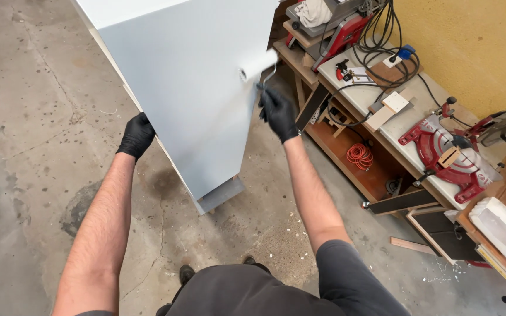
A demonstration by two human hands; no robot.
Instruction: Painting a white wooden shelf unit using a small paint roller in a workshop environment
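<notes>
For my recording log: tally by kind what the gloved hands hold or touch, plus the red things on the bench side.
Paint roller, in right hand: 1
Grey panel, steadied by left hand: 1
Red saw: 1
Orange-red cord coil: 1
Total: 4

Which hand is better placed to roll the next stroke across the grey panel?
Right hand: it grips the paint roller, already on the panel. Left hand steadies the panel's edge.

right hand (277, 114) gripping roller (258, 65), panel (188, 88)

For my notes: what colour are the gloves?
Black, on both the left hand and right hand; head view.
</notes>
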